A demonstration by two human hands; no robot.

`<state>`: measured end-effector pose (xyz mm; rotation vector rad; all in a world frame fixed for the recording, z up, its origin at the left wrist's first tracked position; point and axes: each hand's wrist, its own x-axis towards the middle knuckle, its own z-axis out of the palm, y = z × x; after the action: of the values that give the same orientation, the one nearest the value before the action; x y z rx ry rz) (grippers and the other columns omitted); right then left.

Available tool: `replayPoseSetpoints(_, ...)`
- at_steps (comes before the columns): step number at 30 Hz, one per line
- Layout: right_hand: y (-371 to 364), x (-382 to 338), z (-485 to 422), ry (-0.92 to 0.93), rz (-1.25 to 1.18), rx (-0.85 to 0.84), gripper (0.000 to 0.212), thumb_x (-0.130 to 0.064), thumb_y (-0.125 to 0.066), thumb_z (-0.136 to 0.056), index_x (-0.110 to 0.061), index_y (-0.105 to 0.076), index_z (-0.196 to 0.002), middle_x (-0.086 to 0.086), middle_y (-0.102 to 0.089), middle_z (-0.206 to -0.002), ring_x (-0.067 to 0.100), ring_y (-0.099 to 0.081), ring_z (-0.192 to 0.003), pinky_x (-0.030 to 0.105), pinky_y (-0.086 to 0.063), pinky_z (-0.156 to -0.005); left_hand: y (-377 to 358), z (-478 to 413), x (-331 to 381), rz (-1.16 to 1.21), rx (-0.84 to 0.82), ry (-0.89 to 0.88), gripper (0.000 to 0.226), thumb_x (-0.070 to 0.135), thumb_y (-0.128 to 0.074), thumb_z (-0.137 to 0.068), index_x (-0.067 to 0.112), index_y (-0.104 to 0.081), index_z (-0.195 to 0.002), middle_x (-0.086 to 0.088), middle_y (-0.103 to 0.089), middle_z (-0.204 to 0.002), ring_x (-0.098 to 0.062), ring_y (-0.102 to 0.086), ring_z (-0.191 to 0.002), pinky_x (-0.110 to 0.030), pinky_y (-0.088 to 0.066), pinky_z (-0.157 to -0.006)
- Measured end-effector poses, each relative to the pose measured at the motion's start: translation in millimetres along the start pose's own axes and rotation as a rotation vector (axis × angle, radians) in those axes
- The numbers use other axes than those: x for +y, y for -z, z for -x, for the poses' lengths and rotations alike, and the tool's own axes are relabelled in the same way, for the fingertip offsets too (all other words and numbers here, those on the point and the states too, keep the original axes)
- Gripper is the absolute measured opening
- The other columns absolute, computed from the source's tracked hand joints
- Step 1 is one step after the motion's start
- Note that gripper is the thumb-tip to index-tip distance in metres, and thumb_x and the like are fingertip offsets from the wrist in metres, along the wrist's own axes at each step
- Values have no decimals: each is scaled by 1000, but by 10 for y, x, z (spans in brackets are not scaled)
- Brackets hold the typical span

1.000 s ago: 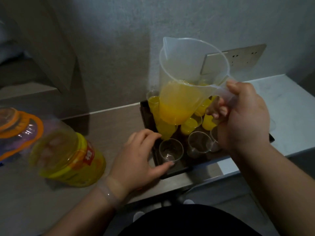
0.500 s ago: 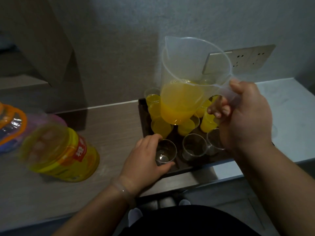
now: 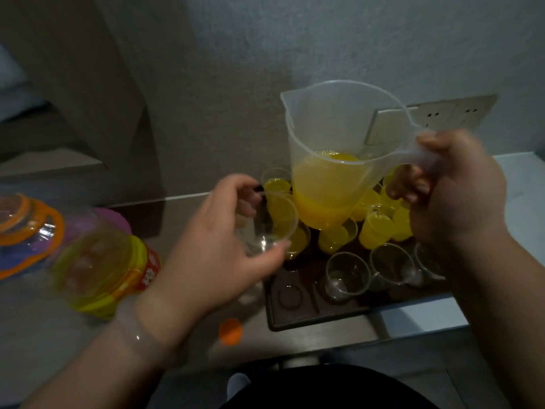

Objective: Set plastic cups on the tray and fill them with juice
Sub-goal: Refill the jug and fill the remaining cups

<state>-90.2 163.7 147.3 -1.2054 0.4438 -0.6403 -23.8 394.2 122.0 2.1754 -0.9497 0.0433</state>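
My left hand (image 3: pixel 218 249) grips an empty clear plastic cup (image 3: pixel 272 219), lifted off the dark tray (image 3: pixel 312 315) and tilted at the tray's left side. My right hand (image 3: pixel 454 190) holds the handle of a clear jug (image 3: pixel 333 160), about a third full of orange juice, above the back of the tray. Several cups filled with juice (image 3: pixel 376 228) stand at the back of the tray. Three empty cups (image 3: pixel 346 274) stand in the front row, right of an empty spot.
A large juice bottle (image 3: pixel 103 270) lies on its side on the counter at the left, beside packaged plastic ware (image 3: pixel 26 228). An orange cap (image 3: pixel 230 331) lies near the counter's front edge. A wall socket plate (image 3: pixel 442 113) is behind the jug.
My left hand closed on the front-left empty cup and lifted it off the tray, up and to the left. The jug stayed raised in my right hand.
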Motion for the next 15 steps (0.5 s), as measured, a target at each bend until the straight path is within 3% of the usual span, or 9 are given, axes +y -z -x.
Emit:
replayPoseSetpoints(5,-106,-126,-142,-20,123,-27,28,-25,-53,-66,-20,-52,-39,-3,-36,-42,12,-29,-36,24,-22,-42,117,-284,-137,-76,163,42,74,39,-79,-67,15,-44,-127,4,-53,-114,-7,-52,-100,-21,-44,-89)
replayPoseSetpoints(9,-232,-197,-234,49,289,-63,28,-24,-56,-62,-19,-45,-38,-3,-32,-42,11,-29,-35,19,-20,-43,50,-365,-180,-105,130,95,80,34,-78,-67,13,-41,-135,3,-51,-122,-6,-49,-106,-15,-37,-93)
replayPoseSetpoints(13,-359,-221,-271,117,372,-137,23,-22,-58,-63,-15,-46,-43,-5,-34,-39,11,-29,-34,17,-22,-42,16,-412,-224,-115,135,130,76,29,-79,-69,15,-41,-134,7,-46,-120,-9,-48,-110,-23,-40,-97)
replayPoseSetpoints(15,-401,-239,-285,143,436,-165,27,-23,-58,-65,0,-49,-53,-6,-35,-39,11,-30,-34,14,-24,-40,17,-437,-239,-130,128,137,71,30,-78,-69,17,-44,-131,9,-45,-116,-10,-47,-109,-28,-43,-97)
